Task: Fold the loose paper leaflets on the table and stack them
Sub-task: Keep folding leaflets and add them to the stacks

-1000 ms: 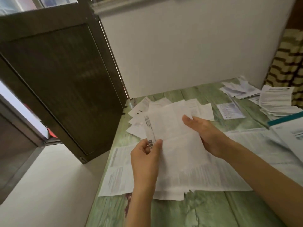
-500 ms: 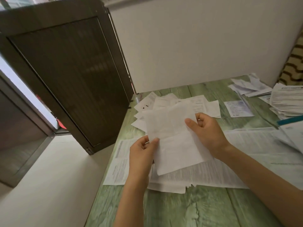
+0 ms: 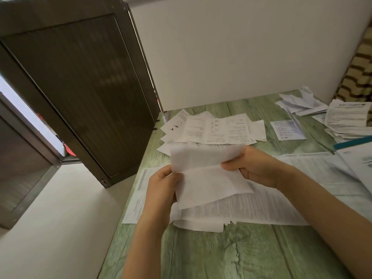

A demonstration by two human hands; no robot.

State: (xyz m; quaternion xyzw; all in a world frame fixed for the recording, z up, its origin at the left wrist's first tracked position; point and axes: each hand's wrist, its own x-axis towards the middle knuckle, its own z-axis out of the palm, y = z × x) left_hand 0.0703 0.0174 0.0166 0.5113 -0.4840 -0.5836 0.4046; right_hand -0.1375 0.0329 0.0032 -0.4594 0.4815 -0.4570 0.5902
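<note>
Holding a thin white paper leaflet in the air above the near-left part of the green wood-grain table, the person grips it with both hands. The left hand pinches the left edge between the thumb and the curled fingers, and the right hand pinches the right edge, with the thumb on the front and the fingers curled behind the sheet. The leaflet is bent along a crosswise crease that runs between the two thumbs. Directly under it, large unfolded printed sheets lie flat and overlap each other, reaching toward the left edge of the table. At the far-left corner, a loose spread of white leaflets lies fanned out. Near the far-right corner there is a pile of folded leaflets, with a small blue-printed leaflet alone beside it. A dark brown open window panel stands to the left of the table.
</note>
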